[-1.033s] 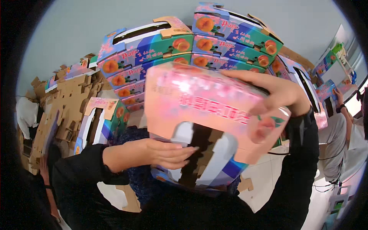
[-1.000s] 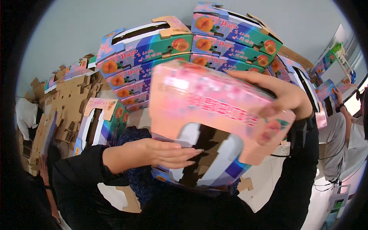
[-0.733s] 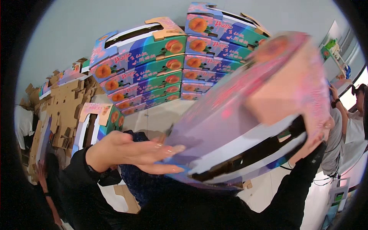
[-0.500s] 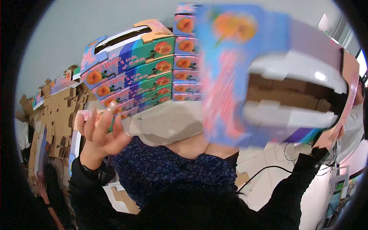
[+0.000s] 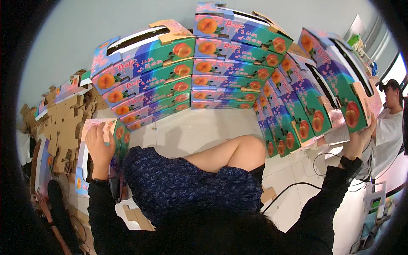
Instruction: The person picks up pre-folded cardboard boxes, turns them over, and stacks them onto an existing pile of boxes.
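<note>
My right hand (image 5: 362, 138) grips the near end of a printed cardboard fruit carton (image 5: 335, 78) at the right. This carton is blue, purple and green with peach pictures and a long handle slot along its top. It sits tilted at the upper end of the right stack (image 5: 299, 100); whether its whole base rests there I cannot tell. My left hand (image 5: 100, 146) lies with fingers stretched out over the orange end of another such carton (image 5: 121, 134), which stands on the floor beside my left leg.
Two more carton stacks stand ahead, one at the left (image 5: 144, 72) and one in the middle (image 5: 233, 59). Flattened brown cardboard (image 5: 63, 131) is heaped at far left. A black cable (image 5: 293, 185) crosses the tiled floor. Another person (image 5: 386, 127) is at far right; another person's arm (image 5: 51, 216) shows at lower left.
The carton in my right hand has swung from in front of the view to the top of the right stack. My left hand has come down from the air onto the carton beside my leg.
</note>
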Demonstrator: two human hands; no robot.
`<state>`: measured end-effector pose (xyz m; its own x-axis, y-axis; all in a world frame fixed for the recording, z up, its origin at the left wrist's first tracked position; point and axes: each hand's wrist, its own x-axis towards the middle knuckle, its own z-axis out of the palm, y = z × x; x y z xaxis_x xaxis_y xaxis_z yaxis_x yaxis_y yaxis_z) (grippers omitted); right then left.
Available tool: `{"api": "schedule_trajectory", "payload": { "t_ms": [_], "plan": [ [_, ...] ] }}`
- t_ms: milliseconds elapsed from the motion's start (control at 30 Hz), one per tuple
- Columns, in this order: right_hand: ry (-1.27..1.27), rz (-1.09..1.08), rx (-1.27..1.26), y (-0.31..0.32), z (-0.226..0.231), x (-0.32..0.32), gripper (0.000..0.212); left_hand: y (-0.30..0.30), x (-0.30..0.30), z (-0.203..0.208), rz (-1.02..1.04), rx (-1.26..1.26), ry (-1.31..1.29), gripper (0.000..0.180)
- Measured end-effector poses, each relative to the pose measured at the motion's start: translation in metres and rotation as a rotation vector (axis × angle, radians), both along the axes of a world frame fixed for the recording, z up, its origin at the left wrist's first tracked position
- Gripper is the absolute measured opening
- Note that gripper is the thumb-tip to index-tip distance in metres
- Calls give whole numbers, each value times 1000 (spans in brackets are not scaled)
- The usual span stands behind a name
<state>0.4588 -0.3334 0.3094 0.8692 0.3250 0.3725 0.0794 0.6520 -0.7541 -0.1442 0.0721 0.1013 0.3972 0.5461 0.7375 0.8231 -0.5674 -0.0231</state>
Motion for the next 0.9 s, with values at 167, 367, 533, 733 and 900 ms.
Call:
{"api": "schedule_trajectory", "payload": {
  "t_ms": [167,367,533,733,900],
  "plan": [
    [28,204,-83,19,-27,33,57,-9,-80,-51,238,-99,13,55],
    [211,152,-57,8,-51,64,55,-29,-136,-91,735,-526,146,71],
    [299,-91,-62,32,-41,45,56,-42,-164,-116,869,-640,205,76],
    [134,-37,-71,37,-40,51,46,-45,-151,-113,917,-799,229,78],
    [-255,-322,-187,22,-21,60,40,-46,-142,-112,848,-844,251,82]
  ]
}}
